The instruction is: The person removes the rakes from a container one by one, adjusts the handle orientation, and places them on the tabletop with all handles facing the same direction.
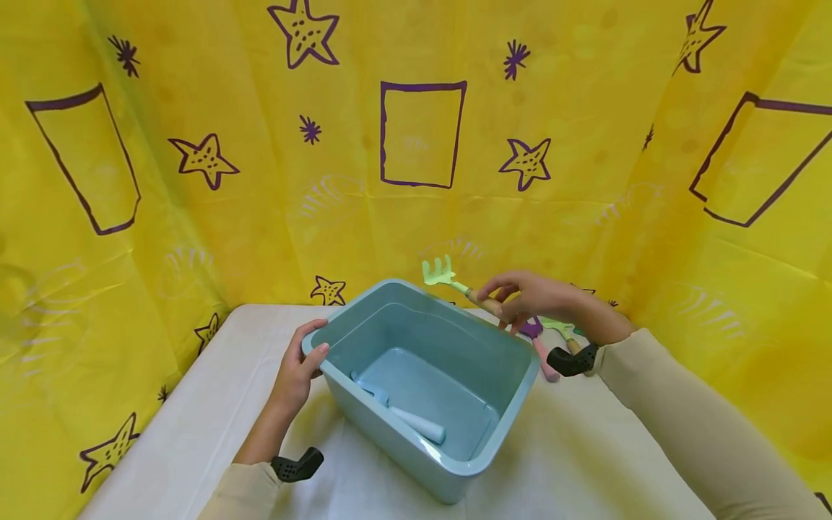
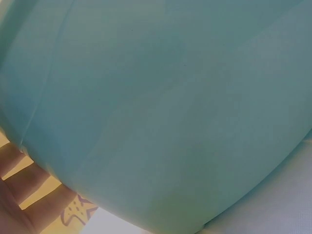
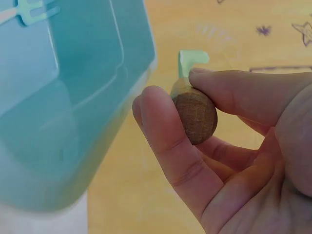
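My left hand (image 1: 300, 368) grips the rim of a blue-green plastic bin (image 1: 390, 438) at its left corner, thumb over the edge and fingers outside. The left wrist view shows the bin's wall (image 2: 161, 107) up close, with fingers (image 2: 46, 207) against it. Above the bin's far right edge, my right hand (image 1: 536, 297) pinches a light green hand rake by its wooden handle (image 3: 197, 114). The rake's pronged head (image 1: 440, 272) points left, over the back rim. Inside the bin, a light blue hand fork (image 1: 421, 424) lies along the near wall.
Right of the bin on the white table (image 1: 240, 375) lie a tool with a purple head and pink handle (image 1: 547, 361) and a light green tool (image 1: 557, 326), partly behind my right wrist. A yellow patterned sheet (image 1: 351, 238) stands around the back and sides.
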Demonstrator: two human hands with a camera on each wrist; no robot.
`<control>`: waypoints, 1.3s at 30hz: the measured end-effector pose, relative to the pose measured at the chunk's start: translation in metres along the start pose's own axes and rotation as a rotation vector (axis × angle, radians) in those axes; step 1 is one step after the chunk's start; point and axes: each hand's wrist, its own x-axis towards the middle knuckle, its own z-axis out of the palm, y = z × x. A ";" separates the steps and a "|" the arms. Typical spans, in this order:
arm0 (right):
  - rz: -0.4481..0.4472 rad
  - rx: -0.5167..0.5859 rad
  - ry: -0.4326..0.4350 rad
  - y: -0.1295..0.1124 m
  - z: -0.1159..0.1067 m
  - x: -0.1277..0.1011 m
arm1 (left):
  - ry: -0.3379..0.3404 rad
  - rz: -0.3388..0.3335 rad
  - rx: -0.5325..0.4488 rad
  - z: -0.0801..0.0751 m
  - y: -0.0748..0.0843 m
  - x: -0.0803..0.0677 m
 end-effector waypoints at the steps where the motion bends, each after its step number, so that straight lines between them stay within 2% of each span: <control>1: 0.006 0.012 0.010 0.003 -0.002 -0.003 | 0.001 -0.002 -0.001 0.000 0.000 0.000; 7: 0.055 0.070 0.064 0.020 -0.010 -0.019 | 0.008 -0.016 0.004 0.000 0.000 0.001; 17: 0.069 0.047 0.132 0.053 -0.014 -0.051 | 0.007 -0.009 0.037 0.000 0.000 0.002; 23: 0.116 0.063 0.163 0.074 -0.011 -0.064 | 0.008 -0.003 0.033 0.000 -0.001 0.002; 39: 0.122 0.153 0.090 0.126 0.010 -0.090 | 0.006 -0.015 0.030 0.001 0.002 0.001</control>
